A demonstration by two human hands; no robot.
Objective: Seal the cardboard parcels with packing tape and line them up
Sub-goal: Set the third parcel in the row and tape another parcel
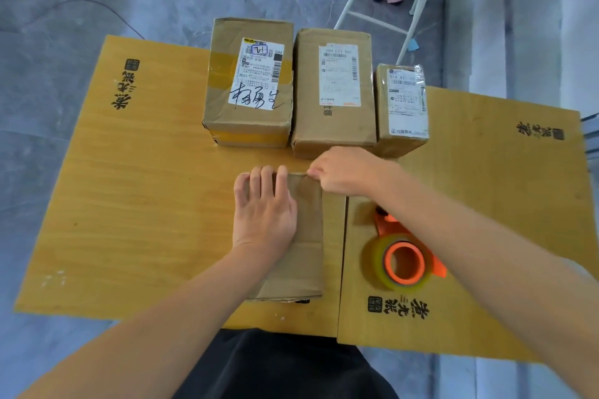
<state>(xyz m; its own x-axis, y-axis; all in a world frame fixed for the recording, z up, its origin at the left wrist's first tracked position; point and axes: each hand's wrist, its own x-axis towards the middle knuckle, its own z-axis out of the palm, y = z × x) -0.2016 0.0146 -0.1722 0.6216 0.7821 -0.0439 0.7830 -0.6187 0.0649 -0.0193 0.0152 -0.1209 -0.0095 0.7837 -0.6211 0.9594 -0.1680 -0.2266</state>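
A plain brown cardboard parcel [306, 246] lies in front of me on the wooden table [136, 204]. My left hand [264, 207] lies flat on its top, fingers straight and reaching its far edge. My right hand [346, 172] has curled fingers at the parcel's far right corner and seems to pinch its edge there. A roll of clear packing tape on an orange dispenser [403, 261] rests on the table right of the parcel, under my right forearm. Three labelled parcels stand in a row farther back: a large one [249, 81], a middle one [334, 91] and a small one [402, 107].
A second wooden board [502, 204] adjoins the table on the right. A white-legged chair [389, 3] stands beyond the parcels on the grey floor, with someone's feet beneath it. A black cable runs along the floor at the far left.
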